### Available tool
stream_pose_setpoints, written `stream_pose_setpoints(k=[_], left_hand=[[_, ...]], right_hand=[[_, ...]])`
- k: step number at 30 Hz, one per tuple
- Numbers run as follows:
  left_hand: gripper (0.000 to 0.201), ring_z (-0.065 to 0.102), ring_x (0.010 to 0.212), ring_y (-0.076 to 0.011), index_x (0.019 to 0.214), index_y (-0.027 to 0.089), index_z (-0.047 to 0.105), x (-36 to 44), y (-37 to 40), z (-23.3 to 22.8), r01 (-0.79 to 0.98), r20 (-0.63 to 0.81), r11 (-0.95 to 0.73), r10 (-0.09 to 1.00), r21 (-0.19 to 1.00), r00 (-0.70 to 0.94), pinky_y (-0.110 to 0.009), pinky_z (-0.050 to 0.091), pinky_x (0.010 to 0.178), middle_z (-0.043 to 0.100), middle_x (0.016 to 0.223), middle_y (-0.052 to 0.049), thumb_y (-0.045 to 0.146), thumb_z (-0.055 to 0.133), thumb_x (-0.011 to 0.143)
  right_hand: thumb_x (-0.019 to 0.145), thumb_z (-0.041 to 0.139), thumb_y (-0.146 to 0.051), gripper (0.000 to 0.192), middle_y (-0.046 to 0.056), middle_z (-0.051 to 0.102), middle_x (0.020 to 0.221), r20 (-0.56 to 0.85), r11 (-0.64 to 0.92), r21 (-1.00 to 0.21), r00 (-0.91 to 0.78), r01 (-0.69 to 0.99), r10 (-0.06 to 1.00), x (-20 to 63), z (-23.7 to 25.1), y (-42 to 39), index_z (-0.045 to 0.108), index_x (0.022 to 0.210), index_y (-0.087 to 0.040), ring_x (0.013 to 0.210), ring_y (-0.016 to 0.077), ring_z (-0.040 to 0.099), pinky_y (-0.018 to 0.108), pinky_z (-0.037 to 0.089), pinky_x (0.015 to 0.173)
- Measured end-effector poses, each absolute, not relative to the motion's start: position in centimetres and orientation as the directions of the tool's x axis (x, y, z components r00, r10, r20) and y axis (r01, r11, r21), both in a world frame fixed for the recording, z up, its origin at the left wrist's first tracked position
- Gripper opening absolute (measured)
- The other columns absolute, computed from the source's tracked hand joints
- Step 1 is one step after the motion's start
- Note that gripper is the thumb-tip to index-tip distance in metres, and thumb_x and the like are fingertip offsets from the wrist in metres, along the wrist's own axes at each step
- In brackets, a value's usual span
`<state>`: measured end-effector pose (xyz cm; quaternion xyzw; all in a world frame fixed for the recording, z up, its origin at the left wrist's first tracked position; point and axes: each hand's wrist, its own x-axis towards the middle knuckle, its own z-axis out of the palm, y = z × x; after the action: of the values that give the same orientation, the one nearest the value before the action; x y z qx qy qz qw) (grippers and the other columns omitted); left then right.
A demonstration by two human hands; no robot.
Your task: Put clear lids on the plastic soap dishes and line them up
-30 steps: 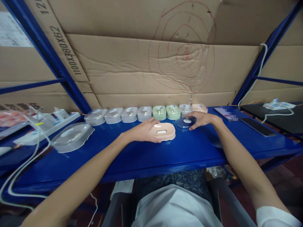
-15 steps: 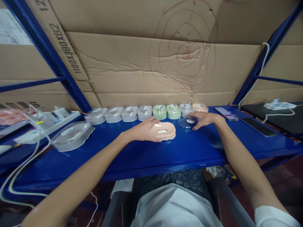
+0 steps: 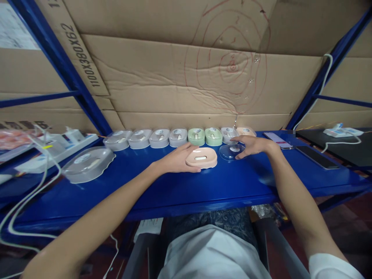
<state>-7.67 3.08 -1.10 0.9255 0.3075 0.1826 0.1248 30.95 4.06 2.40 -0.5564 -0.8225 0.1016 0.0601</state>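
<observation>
My left hand (image 3: 180, 159) is wrapped round the left end of a peach oval plastic box (image 3: 209, 158), which has a small white piece in the slot on its top. The box is at the middle of the blue table, tilted slightly. To its right, a clear oval lid (image 3: 226, 152) with a round sticker lies low over the table. My right hand (image 3: 248, 146) grips the lid's right edge between thumb and fingers. Behind both hands stands a row of lidded boxes, among them a green box (image 3: 213, 137) and a peach box (image 3: 246, 132).
A larger grey lidded box (image 3: 88, 166) sits at the left, near power strips (image 3: 61, 149) and white cables (image 3: 43, 193). Two phones, one a dark phone (image 3: 317, 156), lie at the right. A cardboard wall (image 3: 162, 81) and blue posts (image 3: 69, 66) bound the table (image 3: 186, 193).
The peach box in my left hand has shifted and tilted a little. My right hand stays at the clear lid with its fingers slightly shifted. The view has moved slightly.
</observation>
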Motion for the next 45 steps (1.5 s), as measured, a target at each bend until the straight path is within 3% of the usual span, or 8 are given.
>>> stream_pose_setpoints(k=[3, 6, 9, 13, 18, 28, 35, 45], left_hand=[[0.088, 0.058, 0.133, -0.0405, 0.150, 0.022, 0.056, -7.7, 3.1, -1.0, 0.556, 0.226, -0.773, 0.626, 0.306, 0.746, -0.050, 0.044, 0.115, 0.063, 0.140, -0.016, 0.064, 0.083, 0.078], [0.088, 0.058, 0.134, -0.0418, 0.152, 0.022, 0.054, -7.7, 3.1, -1.1, 0.571, 0.220, -0.765, 0.637, 0.298, 0.739, -0.052, 0.043, 0.115, 0.063, 0.142, -0.016, 0.059, 0.084, 0.078], [0.090, 0.059, 0.132, -0.0412, 0.154, 0.023, 0.052, -7.5, 3.1, -1.2, 0.555, 0.239, -0.769, 0.631, 0.317, 0.738, -0.052, 0.044, 0.113, 0.064, 0.141, -0.016, 0.055, 0.085, 0.077], [0.083, 0.063, 0.123, -0.0380, 0.149, 0.020, 0.056, -7.3, 3.1, -1.3, 0.515, 0.245, -0.789, 0.601, 0.336, 0.761, -0.051, 0.048, 0.107, 0.067, 0.133, -0.016, 0.056, 0.083, 0.079], [0.074, 0.064, 0.120, -0.0373, 0.139, 0.019, 0.062, -7.2, 3.2, -1.6, 0.479, 0.283, -0.804, 0.580, 0.353, 0.764, -0.048, 0.048, 0.104, 0.069, 0.130, -0.015, 0.053, 0.085, 0.077], [0.078, 0.064, 0.117, -0.0392, 0.140, 0.020, 0.062, -7.2, 3.1, -1.1, 0.522, 0.238, -0.779, 0.612, 0.348, 0.754, -0.049, 0.048, 0.100, 0.070, 0.126, -0.014, 0.056, 0.086, 0.075], [0.078, 0.064, 0.116, -0.0402, 0.137, 0.019, 0.063, -7.3, 3.2, -1.3, 0.534, 0.235, -0.765, 0.628, 0.359, 0.742, -0.051, 0.049, 0.099, 0.069, 0.125, -0.015, 0.056, 0.087, 0.073], [0.083, 0.065, 0.117, -0.0399, 0.144, 0.023, 0.058, -7.3, 3.4, -1.5, 0.499, 0.263, -0.789, 0.599, 0.360, 0.757, -0.052, 0.049, 0.100, 0.070, 0.130, -0.013, 0.058, 0.086, 0.074]], right_hand=[[0.072, 0.085, -0.070, 0.088, 0.011, 0.069, 0.146, 0.133, 0.451, -0.264, -0.431, 0.853, 0.893, 29.0, 2.8, 3.3, 0.066, 0.146, -0.026, 0.136, 0.0409, 0.063, 0.052, 0.048, 0.119], [0.082, 0.080, -0.067, 0.081, 0.012, 0.065, 0.150, 0.326, 0.622, -0.311, -0.535, 0.719, 0.780, 25.3, 2.0, 2.5, 0.062, 0.149, -0.025, 0.139, 0.0374, 0.060, 0.052, 0.046, 0.120], [0.087, 0.076, -0.066, 0.080, 0.012, 0.061, 0.152, 0.416, 0.742, -0.347, -0.615, 0.573, 0.669, 21.3, -0.1, 2.1, 0.056, 0.153, -0.027, 0.143, 0.0351, 0.055, 0.054, 0.044, 0.122], [0.083, 0.078, -0.071, 0.093, 0.012, 0.057, 0.154, 0.413, 0.800, -0.344, -0.687, 0.491, 0.598, 18.2, -2.8, 2.0, 0.044, 0.161, -0.033, 0.144, 0.0354, 0.053, 0.056, 0.044, 0.123], [0.081, 0.079, -0.075, 0.103, 0.017, 0.056, 0.153, 0.419, 0.793, -0.334, -0.673, 0.510, 0.609, 17.8, -4.0, 1.8, 0.039, 0.163, -0.028, 0.142, 0.0387, 0.054, 0.057, 0.045, 0.121], [0.083, 0.079, -0.072, 0.096, 0.019, 0.060, 0.144, 0.494, 0.794, -0.351, -0.622, 0.497, 0.608, 17.6, -5.2, 2.2, 0.045, 0.159, -0.023, 0.134, 0.0382, 0.061, 0.058, 0.051, 0.115], [0.083, 0.084, -0.064, 0.090, 0.014, 0.059, 0.141, 0.554, 0.826, -0.362, -0.613, 0.432, 0.563, 17.5, -5.2, 2.1, 0.047, 0.157, -0.029, 0.133, 0.0345, 0.062, 0.055, 0.052, 0.115], [0.086, 0.082, -0.062, 0.082, 0.013, 0.059, 0.140, 0.583, 0.860, -0.293, -0.635, 0.417, 0.507, 17.5, -4.6, 1.6, 0.049, 0.155, -0.030, 0.130, 0.0339, 0.063, 0.055, 0.055, 0.112]])
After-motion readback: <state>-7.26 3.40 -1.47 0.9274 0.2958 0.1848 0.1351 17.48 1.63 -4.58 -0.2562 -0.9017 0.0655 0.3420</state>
